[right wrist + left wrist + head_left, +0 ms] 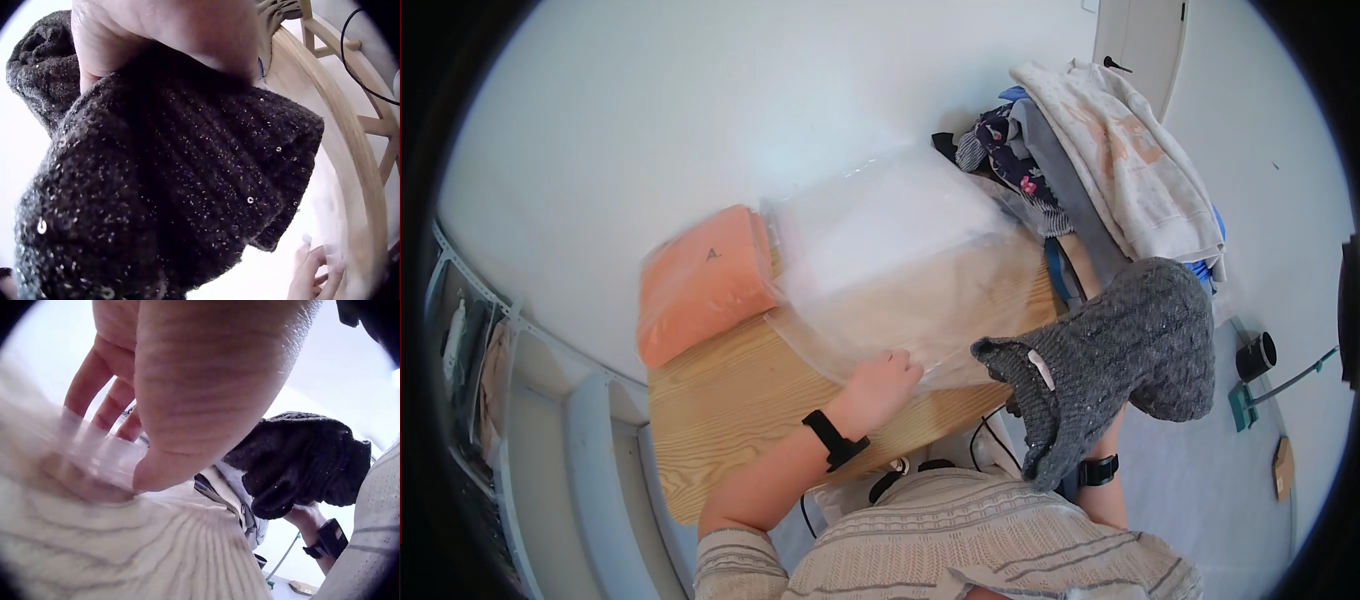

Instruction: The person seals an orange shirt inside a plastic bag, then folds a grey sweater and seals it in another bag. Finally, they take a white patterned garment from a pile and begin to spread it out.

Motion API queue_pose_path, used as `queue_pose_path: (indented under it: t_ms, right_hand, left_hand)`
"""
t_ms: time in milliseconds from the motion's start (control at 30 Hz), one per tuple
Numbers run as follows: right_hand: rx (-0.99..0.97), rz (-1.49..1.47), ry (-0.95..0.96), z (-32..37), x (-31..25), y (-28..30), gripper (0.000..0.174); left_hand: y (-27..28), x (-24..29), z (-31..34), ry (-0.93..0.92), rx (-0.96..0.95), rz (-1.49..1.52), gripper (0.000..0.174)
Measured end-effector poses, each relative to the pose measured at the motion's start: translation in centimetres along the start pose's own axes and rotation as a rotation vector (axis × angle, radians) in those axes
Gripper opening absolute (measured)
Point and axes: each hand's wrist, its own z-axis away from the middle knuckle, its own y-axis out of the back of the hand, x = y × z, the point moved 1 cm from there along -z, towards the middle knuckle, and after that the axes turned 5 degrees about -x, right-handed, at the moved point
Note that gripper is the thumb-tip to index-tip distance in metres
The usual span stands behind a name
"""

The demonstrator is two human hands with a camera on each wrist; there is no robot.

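Observation:
A folded dark grey knitted sweater (1120,350) with small sequins and a white label hangs in the air right of the table edge. My right hand (169,31) grips it; in the head view the cloth covers that hand. A large clear plastic bag (900,290) lies flat across the table. My left hand (880,388) is at its near edge, and in the left wrist view the thumb and fingers (109,406) pinch the film, the fingers seen through it. Left of the bag lies a folded orange garment (705,285) in clear plastic.
A pile of clothes (1115,160) is heaped at the table's back right. The wooden table (720,400) has a rounded near-left corner. Shelves (550,430) stand to the left, and a black cup-like object (1256,355) is near the right wall. A black cable (990,435) hangs below the table edge.

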Motion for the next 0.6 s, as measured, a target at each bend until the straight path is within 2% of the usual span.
queue_pose_path:
  t_ms: [67, 167, 233, 300, 333, 400, 533, 600]
  right_hand:
    - [0.052, 0.145, 0.051, 0.2, 0.1, 0.4, 0.068]
    - [0.003, -0.003, -0.014, 0.4, 0.0, 0.1, 0.068]
    - [0.01, 0.055, -0.003, 0.3, 0.2, 0.8, 0.067]
    - [0.017, 0.115, 0.01, 0.0, 0.5, 1.4, 0.066]
    - [0.007, 0.117, 0.023, -0.1, 0.7, 1.5, 0.065]
    - [0.002, 0.116, 0.034, 0.0, 0.8, 1.4, 0.064]
    - [-0.055, -0.031, -0.071, -0.8, 1.4, 2.2, 0.063]
    - [-0.101, -0.051, -0.122, -1.4, 1.9, 2.1, 0.062]
  left_hand:
    - [-0.1, -0.2, -0.1, 0.007, 0.006, -0.004, 0.012]
    - [-0.3, -0.4, 0.1, 0.057, -0.031, -0.008, 0.013]
    - [-1.3, -2.9, -0.6, 0.168, 0.006, -0.151, 0.013]
    - [-1.2, -5.8, -1.8, 0.515, -0.009, -0.111, 0.008]
    - [-0.8, -6.8, -1.8, 0.516, -0.013, -0.108, 0.008]
    - [1.0, -7.8, -1.4, 0.519, 0.497, -0.098, 0.007]
    - [4.4, -4.2, -1.0, 0.539, 0.51, 0.136, 0.009]
    - [6.2, -2.1, -1.4, 0.425, 0.698, 0.218, 0.012]
